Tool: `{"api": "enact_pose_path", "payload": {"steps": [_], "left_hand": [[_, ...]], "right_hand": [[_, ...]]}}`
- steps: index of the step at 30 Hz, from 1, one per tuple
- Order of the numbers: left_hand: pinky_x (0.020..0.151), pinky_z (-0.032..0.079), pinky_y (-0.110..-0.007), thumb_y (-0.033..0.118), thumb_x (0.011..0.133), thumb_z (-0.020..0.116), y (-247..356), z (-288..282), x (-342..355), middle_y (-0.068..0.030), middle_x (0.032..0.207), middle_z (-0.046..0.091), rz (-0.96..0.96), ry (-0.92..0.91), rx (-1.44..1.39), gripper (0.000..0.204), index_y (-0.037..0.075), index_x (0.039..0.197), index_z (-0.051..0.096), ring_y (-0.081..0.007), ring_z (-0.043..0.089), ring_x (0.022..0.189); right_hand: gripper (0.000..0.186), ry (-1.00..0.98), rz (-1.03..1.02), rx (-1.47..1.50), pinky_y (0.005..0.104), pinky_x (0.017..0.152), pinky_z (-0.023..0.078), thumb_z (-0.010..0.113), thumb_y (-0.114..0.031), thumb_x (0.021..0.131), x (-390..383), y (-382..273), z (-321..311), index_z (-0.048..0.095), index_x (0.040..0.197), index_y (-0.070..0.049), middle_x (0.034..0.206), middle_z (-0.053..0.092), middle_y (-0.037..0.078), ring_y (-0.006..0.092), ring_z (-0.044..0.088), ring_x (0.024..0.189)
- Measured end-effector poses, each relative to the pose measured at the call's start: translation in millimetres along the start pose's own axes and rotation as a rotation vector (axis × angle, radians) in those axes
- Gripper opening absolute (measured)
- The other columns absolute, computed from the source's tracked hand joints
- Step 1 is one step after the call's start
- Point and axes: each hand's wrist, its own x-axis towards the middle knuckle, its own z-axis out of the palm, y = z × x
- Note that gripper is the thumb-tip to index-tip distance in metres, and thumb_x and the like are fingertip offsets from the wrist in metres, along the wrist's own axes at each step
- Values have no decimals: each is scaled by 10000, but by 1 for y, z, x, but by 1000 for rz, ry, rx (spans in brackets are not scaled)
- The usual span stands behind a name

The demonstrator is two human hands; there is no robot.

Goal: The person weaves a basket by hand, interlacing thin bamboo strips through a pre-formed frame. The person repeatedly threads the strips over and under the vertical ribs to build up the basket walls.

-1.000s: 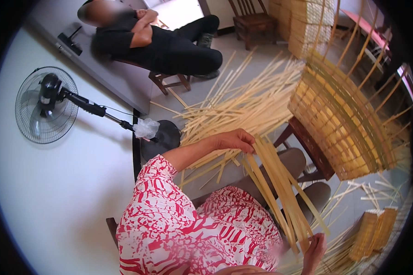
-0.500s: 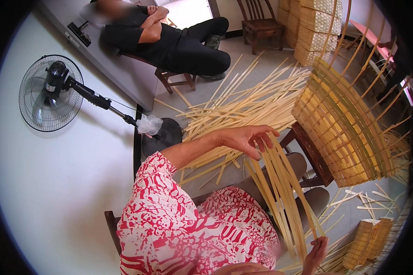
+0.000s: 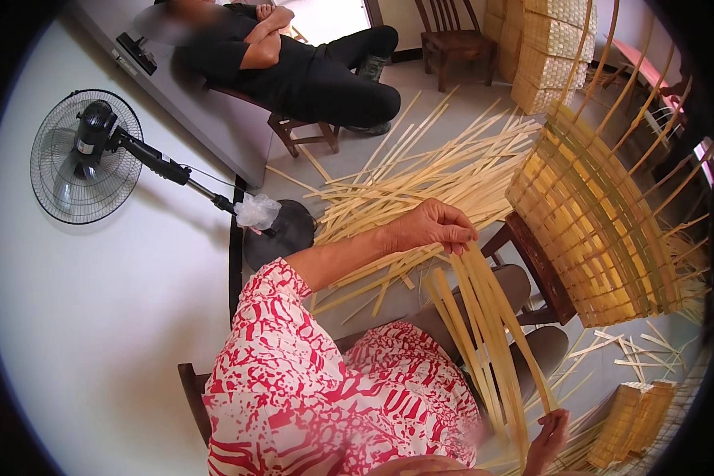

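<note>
Grey floor [image 3: 408,75] is strewn with loose strips [image 3: 428,178] beyond the knees [image 3: 554,351] | right is blocked by 1 stake-rimmed basket [image 3: 595,230] and dark stool [image 3: 543,270] | left edge is bounded by white wall [image 3: 79,333] | gap is left between left hand [image 3: 432,224] and basket | held strips [image 3: 517,436] are spanned over the knees, far ends pinched by left hand, near ends by right hand [image 3: 549,440]

Weaving workshop: floor strips [image 3: 420,187], unfinished basket [image 3: 599,222]

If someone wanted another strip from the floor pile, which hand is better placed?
Probably the left hand: in this view it appears nearer the floor pile, though it pinches the upper ends of the held strips. The right hand is farther, at their lower end.
</note>
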Motion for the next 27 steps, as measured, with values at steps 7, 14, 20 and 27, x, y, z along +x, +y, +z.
{"api": "enact_pose_path", "payload": {"steps": [7, 14, 20, 27], "left_hand": [[643, 534, -222, 90, 956, 671, 14, 0, 19, -65, 819, 720, 43, 140, 210, 138, -33, 982, 728, -97, 673, 703], [611, 523, -220, 87, 928, 708, 38, 1, 52, -60, 794, 710, 195, 123, 190, 110, -23, 933, 702, -90, 657, 672], [606, 529, -235, 111, 917, 734, 73, 8, 72, -61, 767, 701, 274, 83, 304, 125, -5, 901, 689, -97, 658, 666], [598, 533, -215, 164, 887, 782, 91, 9, 74, -53, 745, 695, 315, -20, 318, 200, -13, 869, 691, -79, 646, 653]], "right_hand": [[68, 86, 213, 307, 384, 674, 483, 554, -3, 926, 10, -8, 14, 597, 978, -12, 825, 600, 157, 317, 598, 722], [47, 19, -78, 144, 325, 605, 489, 603, -3, 911, 35, -19, -9, 628, 949, 13, 773, 671, 137, 252, 650, 647], [81, 45, -48, -17, 329, 545, 459, 577, -82, 957, 43, -30, -24, 614, 905, -31, 707, 685, 94, 203, 575, 539], [145, 79, -110, 21, 282, 530, 475, 497, -69, 990, 45, -13, -18, 622, 982, 3, 720, 683, 75, 148, 612, 579]]}}
